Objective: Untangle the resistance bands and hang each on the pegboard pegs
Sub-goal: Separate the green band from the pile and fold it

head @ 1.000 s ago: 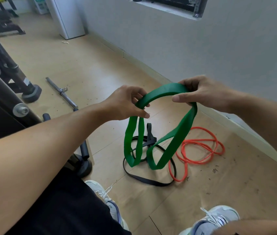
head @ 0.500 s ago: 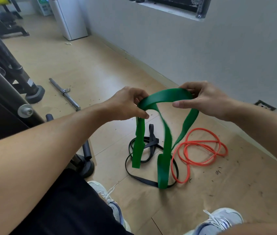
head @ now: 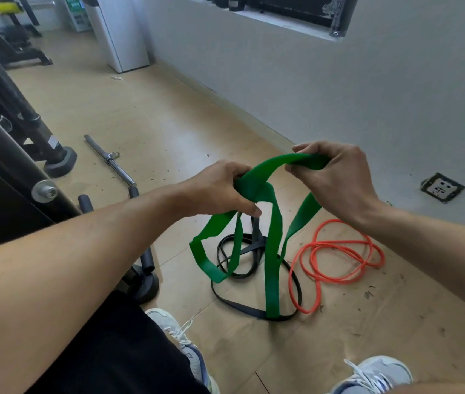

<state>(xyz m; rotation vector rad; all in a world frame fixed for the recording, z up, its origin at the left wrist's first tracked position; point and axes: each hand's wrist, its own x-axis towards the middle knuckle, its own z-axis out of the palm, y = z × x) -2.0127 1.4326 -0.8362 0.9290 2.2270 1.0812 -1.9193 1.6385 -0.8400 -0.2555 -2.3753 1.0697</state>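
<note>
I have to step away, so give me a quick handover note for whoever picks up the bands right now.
Left hand and right hand both grip the green band, raised above the floor with loops dangling, still twisted.
Black band and orange band lie on the floor, overlapping.
Done: green band lifted.
Left: untwist it, separate the others, hang all three. No pegboard in view.

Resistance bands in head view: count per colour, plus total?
Green band: 1, gripped by the left hand and the right hand
Black band: 1, on the floor
Orange band: 1, on the floor
Total: 3
</note>
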